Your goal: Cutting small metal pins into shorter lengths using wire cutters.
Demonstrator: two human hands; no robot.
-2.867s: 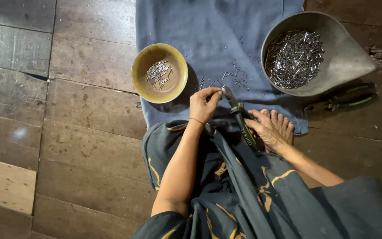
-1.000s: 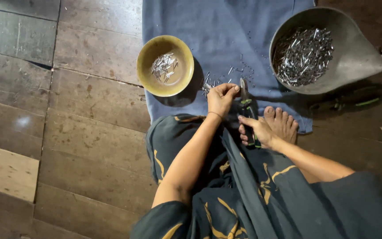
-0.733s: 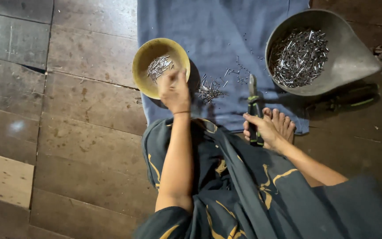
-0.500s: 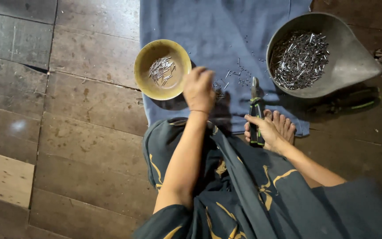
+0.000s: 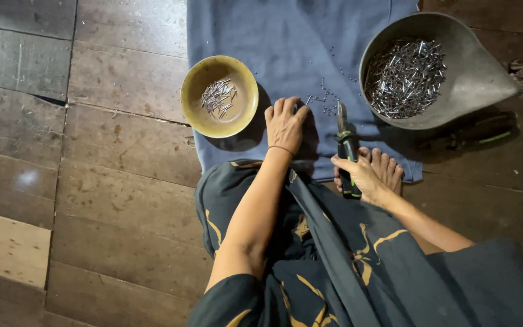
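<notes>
My left hand (image 5: 284,124) rests fingers-down on the blue cloth (image 5: 286,42), its fingertips at a small scatter of metal pins (image 5: 325,103); whether it pinches one I cannot tell. My right hand (image 5: 361,175) grips pliers (image 5: 345,148) with black and green handles, jaws pointing away from me toward the scatter. A yellow bowl (image 5: 192,91) left of my left hand holds a small pile of cut pins (image 5: 218,97). A grey metal basin (image 5: 485,66) at the right holds a big heap of pins (image 5: 407,75).
I sit on a dark wooden plank floor (image 5: 92,169) in a dark patterned garment (image 5: 334,260). My bare toes (image 5: 385,166) lie on the cloth's near edge, beside my right hand. A second dark tool with green handles (image 5: 473,136) lies on the floor below the basin.
My left hand reached over to the yellow bowl, then came back right and down to the loose pins on the cloth. My right hand kept the pliers nearly still.
</notes>
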